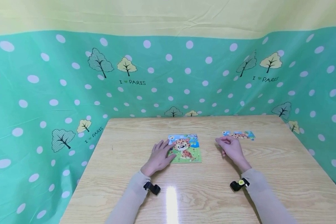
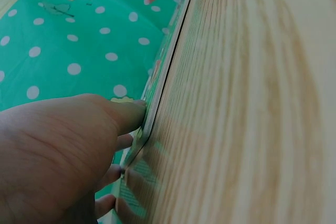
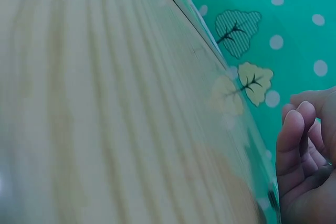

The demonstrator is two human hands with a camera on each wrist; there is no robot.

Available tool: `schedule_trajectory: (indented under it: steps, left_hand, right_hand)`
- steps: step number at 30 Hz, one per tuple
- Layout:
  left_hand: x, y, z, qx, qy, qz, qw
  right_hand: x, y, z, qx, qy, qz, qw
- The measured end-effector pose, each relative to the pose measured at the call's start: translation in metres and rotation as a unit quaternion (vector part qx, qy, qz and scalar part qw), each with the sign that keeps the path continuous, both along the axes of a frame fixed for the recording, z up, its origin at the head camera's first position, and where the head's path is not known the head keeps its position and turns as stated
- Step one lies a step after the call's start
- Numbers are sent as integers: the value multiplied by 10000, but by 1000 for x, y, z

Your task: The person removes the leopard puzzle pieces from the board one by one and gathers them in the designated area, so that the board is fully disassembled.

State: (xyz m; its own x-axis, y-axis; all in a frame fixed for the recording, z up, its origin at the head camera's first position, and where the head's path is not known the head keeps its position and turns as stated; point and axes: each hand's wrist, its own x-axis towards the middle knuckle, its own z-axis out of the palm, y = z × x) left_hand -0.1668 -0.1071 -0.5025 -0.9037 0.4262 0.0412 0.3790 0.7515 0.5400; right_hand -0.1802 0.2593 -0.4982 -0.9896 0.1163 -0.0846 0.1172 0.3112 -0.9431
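Observation:
A square jigsaw puzzle (image 1: 186, 152) with a spotted cartoon leopard cub lies flat on the wooden table. My left hand (image 1: 159, 157) rests on its left side, fingers spread and thumb near the lower left edge. In the left wrist view, that hand's thumb (image 2: 128, 116) touches the thin board's rim. To the right, my right hand (image 1: 231, 149) hovers just in front of a strip of puzzle pieces (image 1: 240, 135). Its fingers are loosely curled, with the tips close to the thumb. The right wrist view shows nothing between those fingers (image 3: 290, 142).
The light wood table (image 1: 123, 186) reaches back to a green dotted cloth (image 1: 159, 84) printed with trees, which hangs behind and at both sides. A bright light reflection lies on the near table surface. Both wrists wear black straps with small devices.

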Motion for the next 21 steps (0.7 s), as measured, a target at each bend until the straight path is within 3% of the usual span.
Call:
schedule_trajectory:
  steps: [21]
  left_hand:
    - [0,-1,-1,20,-15,-2,10000]
  right_hand:
    - [-6,-57,1,143,-91,602,9980]
